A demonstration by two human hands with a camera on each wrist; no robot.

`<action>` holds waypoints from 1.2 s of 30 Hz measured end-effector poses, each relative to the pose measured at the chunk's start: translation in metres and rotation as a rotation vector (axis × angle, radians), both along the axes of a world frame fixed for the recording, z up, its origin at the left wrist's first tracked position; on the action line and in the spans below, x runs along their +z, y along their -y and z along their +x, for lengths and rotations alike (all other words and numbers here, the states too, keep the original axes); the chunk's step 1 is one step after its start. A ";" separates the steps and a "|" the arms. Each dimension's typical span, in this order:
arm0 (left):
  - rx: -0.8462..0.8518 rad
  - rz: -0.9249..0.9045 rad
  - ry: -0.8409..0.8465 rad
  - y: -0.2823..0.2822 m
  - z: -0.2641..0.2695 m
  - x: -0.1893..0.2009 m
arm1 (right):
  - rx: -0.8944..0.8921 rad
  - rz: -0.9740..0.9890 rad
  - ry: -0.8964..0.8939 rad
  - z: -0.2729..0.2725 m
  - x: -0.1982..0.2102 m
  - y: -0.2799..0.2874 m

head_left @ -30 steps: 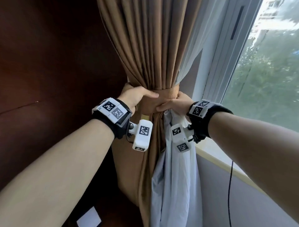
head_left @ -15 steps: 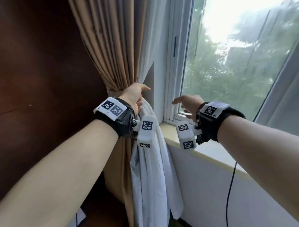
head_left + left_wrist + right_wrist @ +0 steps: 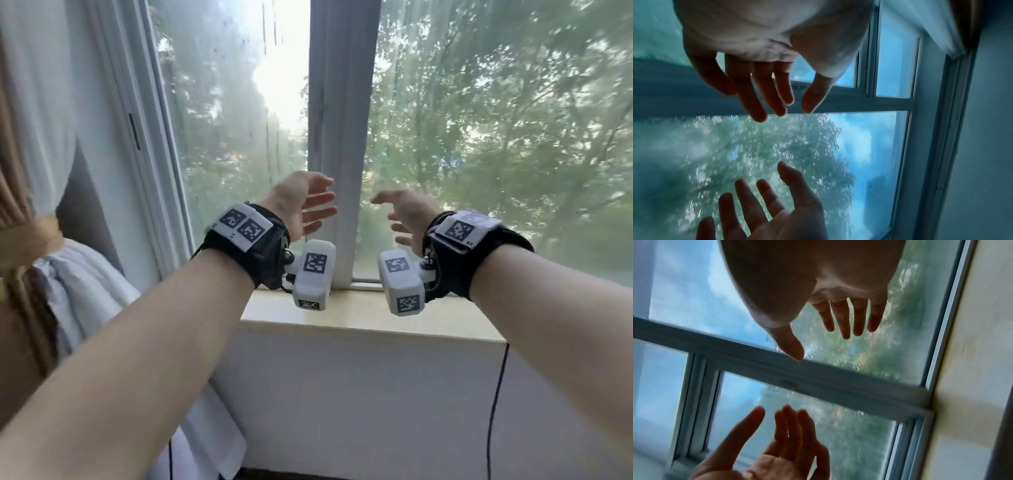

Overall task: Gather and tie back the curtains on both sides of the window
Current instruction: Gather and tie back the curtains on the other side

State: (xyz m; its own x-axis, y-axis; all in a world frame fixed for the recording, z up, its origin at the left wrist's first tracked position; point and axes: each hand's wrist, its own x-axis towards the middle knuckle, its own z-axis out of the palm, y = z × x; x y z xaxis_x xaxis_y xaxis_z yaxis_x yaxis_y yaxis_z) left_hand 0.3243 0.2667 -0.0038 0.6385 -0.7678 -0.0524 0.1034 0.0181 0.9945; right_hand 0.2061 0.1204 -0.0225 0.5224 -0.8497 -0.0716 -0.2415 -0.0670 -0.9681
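Tan drape (image 3: 17, 192) bunched at far left edge of head view, cinched by a matching tan tieback (image 3: 32, 240); white sheer curtain (image 3: 41, 102) beside it on the window side, caught under the same band and spilling below as a pale bundle down past the sill. Both hands raised in front of the window (image 3: 233, 137), palms facing each other, holding nothing. Left hand (image 3: 301, 205) with fingers straight and slightly fanned, thumb uppermost; right hand (image 3: 404, 219) with fingers loosely spread and a little bent, close to the left but apart from it. Grey centre mullion (image 3: 339, 120) directly behind the gap between them. Wrist views blurred but agreeing: left hand (image 3: 764, 53) and right hand (image 3: 818, 288) each seen against glass, digits separated, no fabric between them. Black wrist straps with white marker blocks on both forearms. Cream windowsill (image 3: 370, 318) below the hands, not touched. Thin black cable (image 3: 496, 394) hanging down the white wall (image 3: 342, 394) under the sill. Green foliage outside, smeared.
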 end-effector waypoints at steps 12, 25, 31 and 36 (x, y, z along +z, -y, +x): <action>-0.521 0.076 -0.035 0.233 -0.195 -0.010 | -0.341 -0.065 -0.028 -0.254 -0.002 0.145; -0.932 0.117 -0.028 0.478 -0.370 -0.014 | -0.822 -0.028 -0.051 -0.441 -0.005 0.313; -1.089 0.143 -0.033 0.564 -0.439 -0.017 | -1.046 -0.009 -0.050 -0.509 -0.006 0.373; -1.187 0.156 -0.038 0.628 -0.494 -0.023 | -1.209 0.016 -0.010 -0.561 -0.016 0.418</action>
